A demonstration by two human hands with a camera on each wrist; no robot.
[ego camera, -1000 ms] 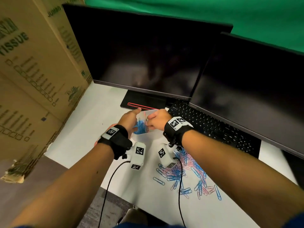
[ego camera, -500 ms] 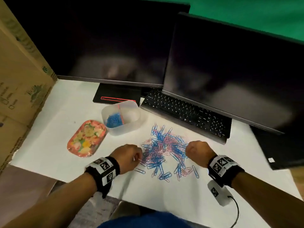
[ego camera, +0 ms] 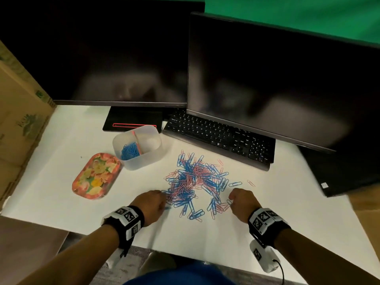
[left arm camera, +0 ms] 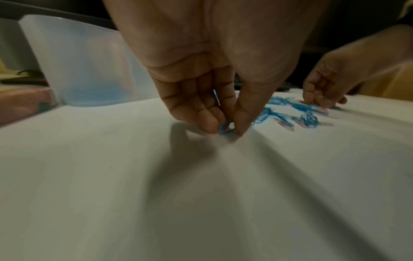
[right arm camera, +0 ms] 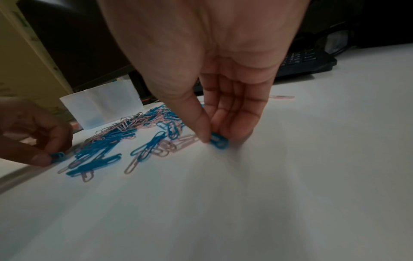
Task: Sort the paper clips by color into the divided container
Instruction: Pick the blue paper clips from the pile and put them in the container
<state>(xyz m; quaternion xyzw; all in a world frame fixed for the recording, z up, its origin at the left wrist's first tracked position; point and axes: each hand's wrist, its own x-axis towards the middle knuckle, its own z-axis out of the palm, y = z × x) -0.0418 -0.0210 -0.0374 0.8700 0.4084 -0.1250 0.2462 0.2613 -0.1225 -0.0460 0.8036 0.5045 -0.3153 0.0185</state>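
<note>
A heap of blue and pink paper clips [ego camera: 197, 182] lies on the white table [ego camera: 267, 212]. The translucent divided container [ego camera: 144, 159] stands behind it at the left, with blue clips [ego camera: 129, 151] in its left compartment; the right compartment looks empty. My left hand [ego camera: 152, 202] is at the heap's left edge and pinches a blue clip [left arm camera: 225, 128] against the table between thumb and fingers. My right hand [ego camera: 242, 202] is at the heap's right edge and pinches another blue clip [right arm camera: 218, 140] the same way.
A floral tray [ego camera: 95, 175] lies left of the container. A black keyboard [ego camera: 222, 138] and two dark monitors [ego camera: 267, 79] stand behind the heap. A cardboard box [ego camera: 18, 112] borders the table's left side. Stray clips [ego camera: 236, 184] lie to the right.
Both hands left the container, came back toward me and settled at opposite edges of the heap, where each now pinches a blue clip. The head view swung right and down.
</note>
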